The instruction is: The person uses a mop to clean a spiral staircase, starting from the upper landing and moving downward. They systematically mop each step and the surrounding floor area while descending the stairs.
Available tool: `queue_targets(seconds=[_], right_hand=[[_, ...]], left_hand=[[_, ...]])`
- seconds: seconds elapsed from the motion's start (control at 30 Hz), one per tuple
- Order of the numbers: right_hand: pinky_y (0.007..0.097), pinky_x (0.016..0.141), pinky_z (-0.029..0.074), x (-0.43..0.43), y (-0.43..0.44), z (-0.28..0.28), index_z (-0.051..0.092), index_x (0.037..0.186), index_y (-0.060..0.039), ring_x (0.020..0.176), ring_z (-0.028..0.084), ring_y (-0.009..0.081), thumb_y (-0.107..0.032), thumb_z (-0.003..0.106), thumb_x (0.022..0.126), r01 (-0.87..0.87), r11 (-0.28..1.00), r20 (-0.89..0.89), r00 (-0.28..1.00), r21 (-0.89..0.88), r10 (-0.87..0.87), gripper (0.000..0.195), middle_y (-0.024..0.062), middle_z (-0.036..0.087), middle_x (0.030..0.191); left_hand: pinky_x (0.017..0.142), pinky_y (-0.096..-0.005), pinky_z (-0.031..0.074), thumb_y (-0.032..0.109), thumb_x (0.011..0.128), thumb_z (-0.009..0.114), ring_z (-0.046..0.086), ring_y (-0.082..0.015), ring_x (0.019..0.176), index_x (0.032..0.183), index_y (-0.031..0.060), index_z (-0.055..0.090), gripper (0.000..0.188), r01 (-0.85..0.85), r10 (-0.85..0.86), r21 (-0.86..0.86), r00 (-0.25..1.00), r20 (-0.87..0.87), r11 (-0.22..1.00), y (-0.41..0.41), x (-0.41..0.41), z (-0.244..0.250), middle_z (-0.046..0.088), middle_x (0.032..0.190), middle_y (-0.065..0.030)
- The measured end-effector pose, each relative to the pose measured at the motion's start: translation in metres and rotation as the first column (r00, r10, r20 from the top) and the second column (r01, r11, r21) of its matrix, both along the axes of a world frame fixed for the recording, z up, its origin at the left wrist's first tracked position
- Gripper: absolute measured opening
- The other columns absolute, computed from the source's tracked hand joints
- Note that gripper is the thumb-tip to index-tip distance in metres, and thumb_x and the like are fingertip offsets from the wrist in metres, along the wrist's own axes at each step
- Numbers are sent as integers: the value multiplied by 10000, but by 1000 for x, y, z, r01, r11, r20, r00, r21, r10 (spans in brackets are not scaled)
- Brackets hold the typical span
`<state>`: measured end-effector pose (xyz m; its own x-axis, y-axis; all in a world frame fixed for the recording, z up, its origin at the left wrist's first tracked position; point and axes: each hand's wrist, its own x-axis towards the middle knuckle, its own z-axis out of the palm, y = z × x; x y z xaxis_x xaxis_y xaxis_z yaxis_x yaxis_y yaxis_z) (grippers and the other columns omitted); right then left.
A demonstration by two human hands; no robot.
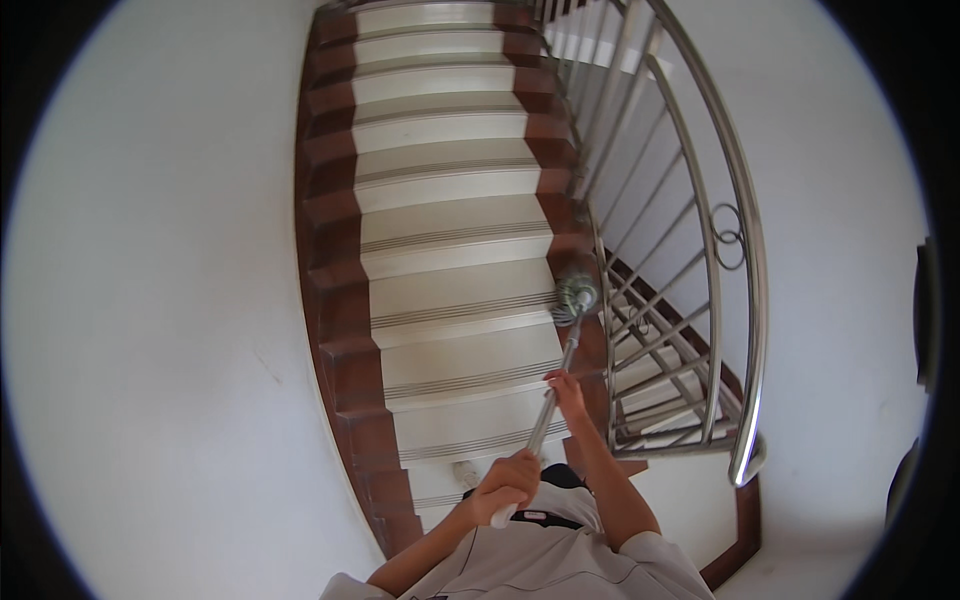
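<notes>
My left hand (508, 481) is wrapped around the lower end of a mop's metal handle (541, 427), near its pale end grip (504, 516). Farther up the same handle, my right hand (566, 394) grips it. The handle slants away from me, up and to the right. At its far end the mop head (574, 297), grey-green strands around a pale hub, rests at the right edge of a stair tread. It lies over the brown border strip, close to the foot of the railing, and its strands look blurred.
Cream stairs (457, 281) with grooved nosings rise ahead between brown borders (341, 300). A curved stainless steel railing (750, 300) runs along the right, with another flight (660, 375) visible through its bars. White walls (165, 300) stand on both sides; a shoe (465, 472) shows below me.
</notes>
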<state>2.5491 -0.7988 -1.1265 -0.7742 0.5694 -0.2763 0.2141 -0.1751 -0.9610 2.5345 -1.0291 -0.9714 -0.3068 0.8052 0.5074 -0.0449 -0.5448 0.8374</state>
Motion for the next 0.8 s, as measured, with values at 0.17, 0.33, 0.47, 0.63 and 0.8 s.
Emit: queue_targets(seconds=[0.17,0.33,0.47,0.63,0.8], right_hand=[[233,500,360,36,11,-4,542,768,-62,579,424,87,-158,472,795,110,970,-153,978,-215,-144,122,2,452,669],[284,581,468,46,-32,-31,471,842,-85,707,493,138,-252,406,849,-162,963,-85,986,-217,146,179,32,454,784],[277,595,436,35,-71,20,443,842,-95,665,516,125,-282,418,839,-469,843,-68,881,-262,469,188,20,438,746],[250,545,406,10,-106,18,448,843,-87,599,555,126,-273,413,836,-650,608,-143,727,-456,671,190,18,460,760],[254,509,430,-15,-162,13,460,823,-67,570,538,130,-184,468,776,-742,420,-206,588,-523,782,127,26,468,686]], left_hand=[[657,-320,310,282,713,424,381,-215,491,458,72,363,335,128,-130,-52,991,-39,990,42,13,36,415,470,-51],[646,-318,318,259,717,422,392,-225,498,480,62,361,314,42,-48,-143,998,-39,989,20,22,61,432,495,-56],[628,-310,327,247,717,419,401,-226,478,489,66,369,295,-110,99,-203,993,-63,973,-5,50,93,445,506,-52],[611,-327,344,210,699,450,409,-238,480,516,38,413,254,-341,280,-260,928,-245,903,-1,81,102,446,518,-62],[627,-332,350,201,667,474,424,-253,521,571,9,467,215,-587,472,-362,804,-361,724,-4,100,67,433,532,-83]])
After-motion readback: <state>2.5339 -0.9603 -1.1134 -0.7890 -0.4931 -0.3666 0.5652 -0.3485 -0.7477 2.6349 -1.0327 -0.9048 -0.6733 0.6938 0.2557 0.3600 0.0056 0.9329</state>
